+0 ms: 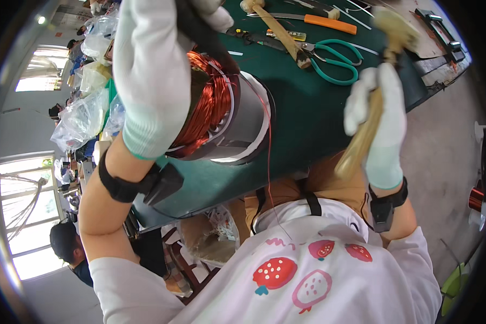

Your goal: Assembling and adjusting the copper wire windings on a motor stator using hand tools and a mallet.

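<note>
My left hand point(154, 81), in a white knitted glove, is closed around a dark, bar-like tool point(202, 29). The tool's lower end is against the copper coils point(213, 94) of a motor stator point(247, 127), a grey cylinder lying on its side. A loose red wire point(269, 146) trails from the coils toward my shirt. In my gloved right hand point(386, 119) is a mallet point(397, 32), gripped by its pale wooden handle. Its blurred head is raised at the upper right, apart from the stator. The fingertips of my left hand are partly cut off by the top edge.
On the green tabletop point(313, 119) lie teal-handled scissors point(335, 62), a wooden-handled hammer point(278, 29) and an orange-handled knife point(329, 24). A bin with a plastic liner point(208, 229) stands below the table. Another person point(67, 243) sits at the left. Plastic bags point(83, 121) crowd the left side.
</note>
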### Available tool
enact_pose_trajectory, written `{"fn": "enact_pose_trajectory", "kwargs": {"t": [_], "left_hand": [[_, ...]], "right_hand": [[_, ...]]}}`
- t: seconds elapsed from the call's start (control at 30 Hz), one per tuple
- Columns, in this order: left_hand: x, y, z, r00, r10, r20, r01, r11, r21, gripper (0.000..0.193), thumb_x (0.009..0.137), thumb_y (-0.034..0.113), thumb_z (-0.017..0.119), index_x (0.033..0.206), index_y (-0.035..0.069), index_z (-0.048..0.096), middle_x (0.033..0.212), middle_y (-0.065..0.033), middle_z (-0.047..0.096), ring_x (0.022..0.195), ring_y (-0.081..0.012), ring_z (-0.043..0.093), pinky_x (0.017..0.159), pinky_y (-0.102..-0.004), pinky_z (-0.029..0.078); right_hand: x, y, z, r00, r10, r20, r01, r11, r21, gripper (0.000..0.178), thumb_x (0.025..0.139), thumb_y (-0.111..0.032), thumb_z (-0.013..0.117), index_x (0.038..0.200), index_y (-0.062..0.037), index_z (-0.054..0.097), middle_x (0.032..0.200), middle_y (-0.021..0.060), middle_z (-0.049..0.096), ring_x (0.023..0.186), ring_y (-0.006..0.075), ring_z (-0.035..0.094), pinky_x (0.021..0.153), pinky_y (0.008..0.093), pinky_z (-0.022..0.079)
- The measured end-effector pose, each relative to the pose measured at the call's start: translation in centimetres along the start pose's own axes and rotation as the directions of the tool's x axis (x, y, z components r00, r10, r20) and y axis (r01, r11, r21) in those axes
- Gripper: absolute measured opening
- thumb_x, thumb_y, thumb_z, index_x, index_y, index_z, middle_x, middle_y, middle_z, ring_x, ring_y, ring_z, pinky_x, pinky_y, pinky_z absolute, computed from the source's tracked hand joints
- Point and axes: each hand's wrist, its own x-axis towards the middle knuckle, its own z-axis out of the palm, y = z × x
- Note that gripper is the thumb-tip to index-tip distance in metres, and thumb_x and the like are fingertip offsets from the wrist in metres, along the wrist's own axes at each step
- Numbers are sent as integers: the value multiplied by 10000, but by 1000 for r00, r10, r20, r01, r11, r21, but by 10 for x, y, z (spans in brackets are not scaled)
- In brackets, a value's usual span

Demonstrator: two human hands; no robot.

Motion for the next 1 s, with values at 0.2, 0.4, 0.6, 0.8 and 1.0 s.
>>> {"fn": "enact_pose_trajectory", "kwargs": {"t": [0.2, 0.4, 0.6, 0.8, 1.0], "left_hand": [[2, 4, -20, 991, 31, 131, -20, 997, -79, 634, 1054, 590, 470, 1334, 22, 506, 949, -65, 496, 841, -203, 495, 829, -401, 468], [-3, -1, -11, 959, 217, 184, -184, 966, -183, 667, 1034, 631, 473, 1307, 23, 498, 823, -43, 510, 711, -150, 516, 711, -327, 475], [-4, -9, -37, 888, 80, 452, -10, 988, -156, 778, 1007, 684, 467, 1405, 16, 477, 965, -34, 493, 800, -183, 458, 799, -395, 445], [4, -8, -38, 823, 182, 537, -46, 965, -257, 842, 985, 725, 462, 1439, 17, 464, 961, -16, 490, 772, -151, 448, 753, -354, 427], [-2, 6, 0, 996, -28, 82, 34, 997, -63, 581, 1055, 551, 500, 1268, 10, 514, 847, -32, 525, 742, -122, 511, 691, -263, 445]], "right_hand": [[-51, 9, 74, 913, 323, 248, -282, 941, -188, 450, 1123, -380, 358, 862, -68, 549, 626, 49, 565, 483, 164, 521, 502, 277, 467], [-40, 14, 59, 986, 137, -95, -150, 978, -144, 476, 1116, -423, 345, 800, -97, 487, 507, 41, 489, 410, 161, 488, 413, 301, 458], [-58, 36, 55, 705, 625, 335, -560, 781, -278, 406, 1113, -340, 426, 860, -57, 568, 645, 66, 594, 553, 157, 602, 537, 290, 466], [-61, 36, 59, 965, 185, 184, -179, 983, -50, 420, 1131, -410, 324, 885, -96, 458, 636, 60, 566, 493, 176, 535, 526, 312, 501], [-70, 51, 50, 856, 450, 253, -415, 892, -182, 448, 1125, -393, 389, 883, -47, 540, 589, 89, 576, 436, 178, 542, 443, 291, 459]]}}
